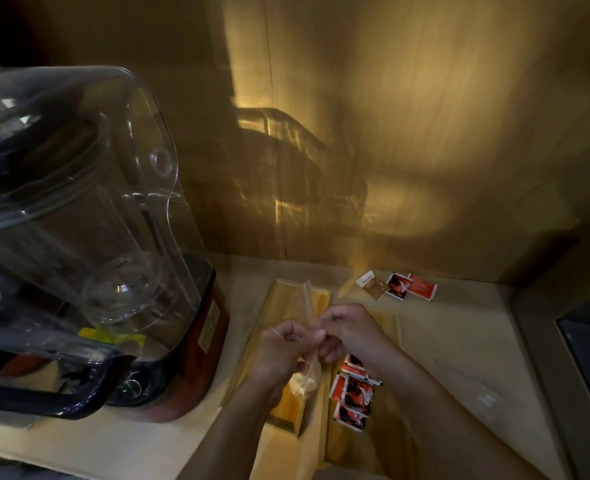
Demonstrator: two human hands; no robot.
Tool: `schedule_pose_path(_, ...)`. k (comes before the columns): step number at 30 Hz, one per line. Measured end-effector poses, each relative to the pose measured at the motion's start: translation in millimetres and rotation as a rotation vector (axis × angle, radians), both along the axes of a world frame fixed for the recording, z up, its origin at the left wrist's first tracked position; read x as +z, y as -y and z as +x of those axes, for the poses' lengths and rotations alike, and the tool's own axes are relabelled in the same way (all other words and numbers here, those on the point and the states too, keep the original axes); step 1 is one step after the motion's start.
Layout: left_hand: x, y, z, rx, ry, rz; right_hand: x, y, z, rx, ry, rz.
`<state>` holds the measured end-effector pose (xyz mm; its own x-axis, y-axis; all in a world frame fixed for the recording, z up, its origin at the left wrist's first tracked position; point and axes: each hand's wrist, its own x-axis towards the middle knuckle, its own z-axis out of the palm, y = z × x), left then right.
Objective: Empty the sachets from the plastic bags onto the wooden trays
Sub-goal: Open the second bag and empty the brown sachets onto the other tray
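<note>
Plastic bag (310,327) upright (both hands pinching).

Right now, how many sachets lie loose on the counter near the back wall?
3: a brown-and-white sachet, a dark red one and a red one, side by side. More red sachets lie under the right hand.

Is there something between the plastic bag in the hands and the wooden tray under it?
Nothing visible. Both hands, left hand and right hand, pinch the plastic bag directly above the wooden tray; only open air lies below.
</note>
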<state>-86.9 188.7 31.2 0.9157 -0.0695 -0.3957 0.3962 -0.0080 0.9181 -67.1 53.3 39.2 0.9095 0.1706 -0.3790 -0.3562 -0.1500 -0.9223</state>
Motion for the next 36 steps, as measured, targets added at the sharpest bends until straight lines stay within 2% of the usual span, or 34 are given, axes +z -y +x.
schedule_pose_path(3,-3.2,-4.6,-3.4,0.034,-0.072,-0.076,2.1,2.2,-4.9,0.006,0.039,0.004)
schedule_pose_path(7,-5.7,-10.6,-4.9,0.052,-0.196,-0.182,0.8,0.9,-9.2,-0.03,-0.037,0.083)
schedule_pose_path(12,-8.6,-15.0,-4.9,0.095,-0.33,-0.241,-5.9,-3.4,-14.3,0.019,-0.058,0.05)
schedule_pose_path(19,-15.1,-17.7,-8.2,0.168,-0.289,-0.272,-10.3,-3.9,-19.7,0.147,0.02,0.014)
schedule_pose_path(24,-13.6,-14.1,-15.6,0.059,-0.24,-0.201,-12.8,-4.4,-23.8,0.228,0.116,-0.131)
schedule_pose_path(33,-12.5,-10.1,-17.8,0.005,-0.165,-0.152,-12.4,0.5,-31.4,0.198,0.113,-0.08)
schedule_pose_path(36,-14.9,-8.2,-17.0,-0.002,-0.123,-0.107,-10.9,3.0,-32.4,0.176,0.126,-0.123)
